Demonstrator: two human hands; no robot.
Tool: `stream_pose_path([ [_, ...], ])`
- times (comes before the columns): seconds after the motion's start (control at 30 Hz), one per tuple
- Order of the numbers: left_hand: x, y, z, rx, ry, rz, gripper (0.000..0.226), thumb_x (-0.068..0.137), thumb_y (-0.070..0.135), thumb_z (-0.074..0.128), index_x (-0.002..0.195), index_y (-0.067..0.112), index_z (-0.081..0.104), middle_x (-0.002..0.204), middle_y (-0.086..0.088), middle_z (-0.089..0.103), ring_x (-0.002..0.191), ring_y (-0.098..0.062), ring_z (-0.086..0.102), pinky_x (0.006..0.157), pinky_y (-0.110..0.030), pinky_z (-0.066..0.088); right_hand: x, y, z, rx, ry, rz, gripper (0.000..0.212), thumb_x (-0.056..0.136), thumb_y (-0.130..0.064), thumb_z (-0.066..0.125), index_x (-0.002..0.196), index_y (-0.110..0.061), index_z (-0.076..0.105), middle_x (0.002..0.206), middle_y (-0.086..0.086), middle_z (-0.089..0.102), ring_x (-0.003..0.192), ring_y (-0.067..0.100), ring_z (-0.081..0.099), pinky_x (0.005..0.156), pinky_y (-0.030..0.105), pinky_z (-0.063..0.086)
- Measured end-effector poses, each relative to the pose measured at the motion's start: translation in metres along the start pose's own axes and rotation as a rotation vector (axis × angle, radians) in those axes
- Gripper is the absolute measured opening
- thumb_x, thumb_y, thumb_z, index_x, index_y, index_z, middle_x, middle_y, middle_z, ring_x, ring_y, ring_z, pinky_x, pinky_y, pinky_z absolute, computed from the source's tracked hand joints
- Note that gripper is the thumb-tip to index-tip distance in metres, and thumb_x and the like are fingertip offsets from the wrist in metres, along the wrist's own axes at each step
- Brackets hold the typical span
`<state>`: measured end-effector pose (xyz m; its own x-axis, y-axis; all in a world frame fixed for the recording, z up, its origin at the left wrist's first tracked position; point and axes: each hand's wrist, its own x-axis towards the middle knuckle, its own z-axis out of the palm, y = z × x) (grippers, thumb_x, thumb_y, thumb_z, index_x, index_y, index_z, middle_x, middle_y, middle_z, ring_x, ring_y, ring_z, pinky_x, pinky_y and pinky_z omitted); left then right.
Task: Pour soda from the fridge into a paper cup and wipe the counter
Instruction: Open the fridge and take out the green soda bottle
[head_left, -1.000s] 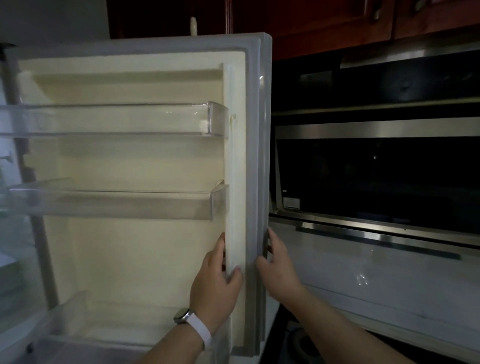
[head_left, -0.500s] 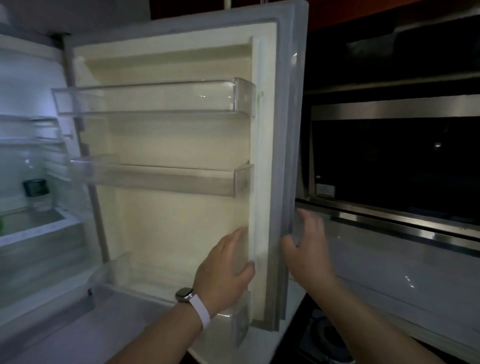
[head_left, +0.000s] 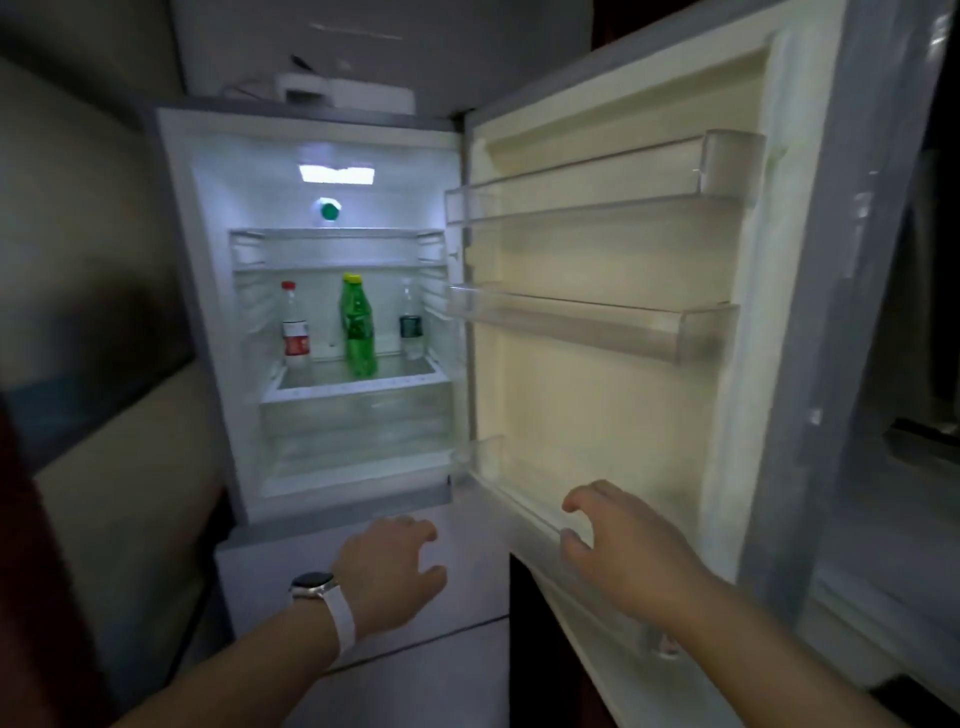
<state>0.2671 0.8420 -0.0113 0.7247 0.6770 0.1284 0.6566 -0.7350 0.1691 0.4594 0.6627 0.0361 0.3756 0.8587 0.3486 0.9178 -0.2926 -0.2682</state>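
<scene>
The fridge (head_left: 208, 312) stands lit, its door (head_left: 597, 395) swung wide to the right. On a shelf inside stand three bottles: a green soda bottle with a yellow cap (head_left: 357, 325) in the middle, a clear bottle with a red cap and red label (head_left: 294, 327) on its left, and a clear bottle with a dark label (head_left: 411, 322) on its right. My left hand (head_left: 392, 571), with a watch on the wrist, hovers open below the fridge opening. My right hand (head_left: 618, 545) is open in front of the door's lowest bin, holding nothing.
The door carries two clear bins (head_left: 592, 317), both bare. A white box (head_left: 345, 91) lies on top of the fridge. A pale wall or cabinet (head_left: 104, 467) closes in the left side. A dark appliance (head_left: 924, 441) shows past the door's edge at the right.
Both hands have let go of the door's edge and moved left and down. My view has swung left, so the fridge interior and its bottles now show.
</scene>
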Motion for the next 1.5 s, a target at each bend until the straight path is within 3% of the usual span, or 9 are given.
stream_pose_path([
  [0.23, -0.024, -0.076, -0.008, 0.03, -0.016, -0.132, 0.069, 0.079, 0.068, 0.04, 0.14, 0.036, 0.044, 0.144, 0.012, 0.045, 0.133, -0.011, 0.042, 0.107, -0.026, 0.033, 0.041, -0.042, 0.057, 0.093, -0.151, -0.102, 0.041, 0.094, -0.046, 0.045, 0.129, -0.026, 0.053, 0.13, -0.008, 0.05, 0.117, 0.015, 0.051, 0.09, 0.028, 0.041],
  [0.53, 0.034, -0.159, 0.01, 0.022, 0.001, -0.198, 0.069, 0.076, 0.065, 0.041, 0.139, 0.037, 0.046, 0.143, 0.012, 0.049, 0.13, -0.013, 0.047, 0.103, -0.027, 0.04, 0.126, -0.07, 0.116, 0.089, -0.24, -0.16, 0.047, 0.096, -0.049, 0.044, 0.137, -0.026, 0.049, 0.138, -0.006, 0.047, 0.123, 0.016, 0.047, 0.096, 0.028, 0.04],
  [0.7, 0.082, -0.207, 0.011, -0.02, 0.122, -0.133, 0.077, 0.07, 0.069, 0.031, 0.135, 0.034, 0.052, 0.133, 0.012, 0.054, 0.123, -0.011, 0.048, 0.099, -0.028, 0.043, 0.188, -0.09, 0.159, 0.036, -0.286, -0.19, 0.043, 0.097, -0.045, 0.046, 0.132, -0.021, 0.053, 0.129, -0.002, 0.052, 0.116, 0.015, 0.05, 0.08, 0.023, 0.033],
  [0.8, 0.112, -0.228, 0.012, -0.07, 0.139, -0.12, 0.061, 0.08, 0.058, 0.045, 0.135, 0.031, 0.053, 0.134, 0.01, 0.054, 0.122, -0.013, 0.049, 0.098, -0.029, 0.043, 0.226, -0.104, 0.178, 0.011, -0.312, -0.175, 0.045, 0.095, -0.047, 0.047, 0.132, -0.022, 0.053, 0.126, -0.001, 0.053, 0.114, 0.019, 0.053, 0.088, 0.03, 0.042],
  [0.9, 0.144, -0.248, 0.005, -0.086, 0.153, -0.135, 0.068, 0.074, 0.062, 0.038, 0.132, 0.029, 0.056, 0.133, 0.007, 0.056, 0.123, -0.017, 0.05, 0.099, -0.031, 0.042, 0.262, -0.122, 0.196, -0.018, -0.334, -0.143, 0.047, 0.094, -0.047, 0.049, 0.135, -0.022, 0.051, 0.133, 0.002, 0.051, 0.118, 0.022, 0.052, 0.095, 0.034, 0.044],
  [1.07, 0.19, -0.257, -0.003, -0.331, 0.235, -0.229, 0.059, 0.074, 0.053, 0.048, 0.12, 0.02, 0.065, 0.123, -0.002, 0.064, 0.114, -0.022, 0.058, 0.095, -0.034, 0.048, 0.309, -0.145, 0.212, -0.002, -0.331, -0.079, 0.047, 0.093, -0.047, 0.051, 0.132, -0.021, 0.052, 0.133, 0.003, 0.05, 0.118, 0.023, 0.052, 0.091, 0.034, 0.042],
  [1.27, 0.239, -0.26, -0.012, -0.414, 0.245, -0.21, 0.045, 0.084, 0.044, 0.057, 0.118, 0.017, 0.066, 0.122, -0.003, 0.066, 0.112, -0.021, 0.06, 0.094, -0.031, 0.047, 0.354, -0.153, 0.218, 0.024, -0.274, -0.046, 0.047, 0.091, -0.045, 0.053, 0.132, -0.022, 0.052, 0.136, 0.002, 0.05, 0.118, 0.022, 0.052, 0.096, 0.037, 0.045],
  [1.4, 0.271, -0.268, -0.028, -0.485, 0.286, -0.218, 0.035, 0.089, 0.033, 0.06, 0.118, 0.015, 0.067, 0.118, -0.002, 0.068, 0.103, -0.017, 0.061, 0.086, -0.027, 0.045, 0.391, -0.153, 0.214, 0.125, -0.218, -0.029, 0.048, 0.092, -0.041, 0.055, 0.135, -0.021, 0.05, 0.139, 0.001, 0.049, 0.12, 0.021, 0.052, 0.097, 0.037, 0.045],
  [1.5, 0.296, -0.273, -0.046, -0.551, 0.335, -0.232, 0.031, 0.091, 0.029, 0.059, 0.118, 0.015, 0.065, 0.106, 0.0, 0.067, 0.082, -0.012, 0.059, 0.066, -0.023, 0.045, 0.423, -0.157, 0.215, 0.292, -0.175, 0.006, 0.051, 0.092, -0.038, 0.058, 0.138, -0.021, 0.047, 0.139, 0.003, 0.05, 0.115, 0.021, 0.055, 0.094, 0.036, 0.047],
])
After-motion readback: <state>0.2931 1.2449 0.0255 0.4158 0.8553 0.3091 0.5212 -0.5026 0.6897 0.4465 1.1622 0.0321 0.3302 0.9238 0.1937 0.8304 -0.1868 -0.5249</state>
